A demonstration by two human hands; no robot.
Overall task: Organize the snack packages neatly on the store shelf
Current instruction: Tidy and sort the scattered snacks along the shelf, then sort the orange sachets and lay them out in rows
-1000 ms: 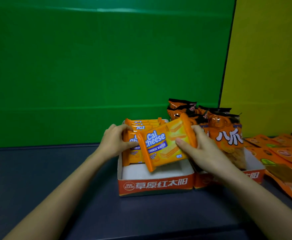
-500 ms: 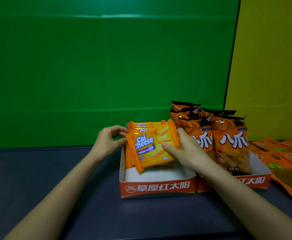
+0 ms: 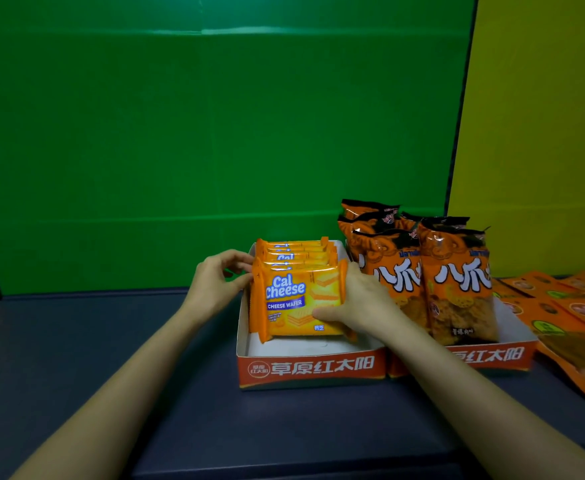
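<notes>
Front wafer pack [image 3: 299,303]: stands upright at the front of a row of like packs, face toward the camera, in the left tray.
Wafer row [image 3: 296,252]: more packs upright behind it, toward 12 o'clock, only their top edges showing.
Left tray [image 3: 310,367]: orange-fronted carton on the dark shelf [image 3: 111,358]; its floor at 6 o'clock of the packs is bare.
Left hand [image 3: 216,282]: at 9 o'clock of the row, fingers curled narrow, fingertips at the left edges of the packs; whether it pinches one, I cannot tell.
Right hand [image 3: 360,306]: at 3 o'clock of the front pack, holding its right edge, thumb on the face, fingers behind.
Chip bags [image 3: 457,282]: upright in the right tray [image 3: 491,356], which touches the left one.
Flat pouches [image 3: 568,317]: lying on the shelf at 3 o'clock of the trays.
</notes>
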